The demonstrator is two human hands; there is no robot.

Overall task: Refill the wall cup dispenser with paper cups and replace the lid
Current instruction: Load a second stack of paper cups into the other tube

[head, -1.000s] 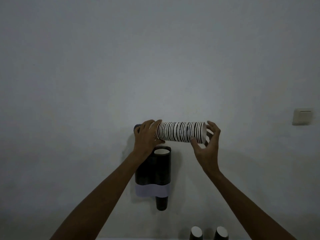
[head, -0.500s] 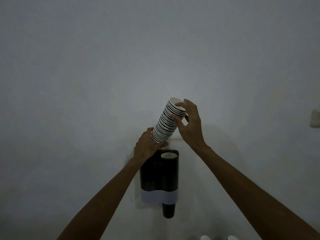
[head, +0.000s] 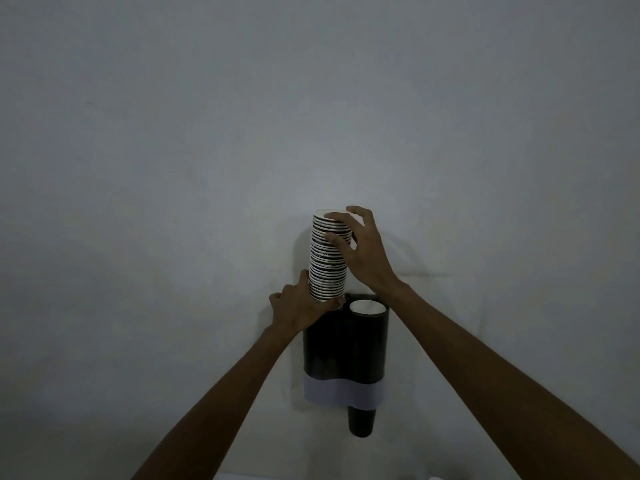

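A black two-tube wall cup dispenser (head: pixel 344 348) with a pale band near its bottom hangs on the wall. Its right tube shows a white cup rim (head: pixel 367 307) at the top, and a dark cup (head: pixel 362 422) pokes out below. A stack of paper cups (head: pixel 327 268), striped black and white, stands almost upright above the left tube. My left hand (head: pixel 299 308) grips the stack's lower end at the tube's mouth. My right hand (head: pixel 360 251) holds the stack near its top. No lid is in view.
The plain grey wall (head: pixel 311 116) fills the view. A pale surface edge (head: pixel 242 476) shows at the bottom.
The cup stack has swung from lying level to nearly upright. Its lower end has come down to the dispenser's left tube, with both hands staying on it.
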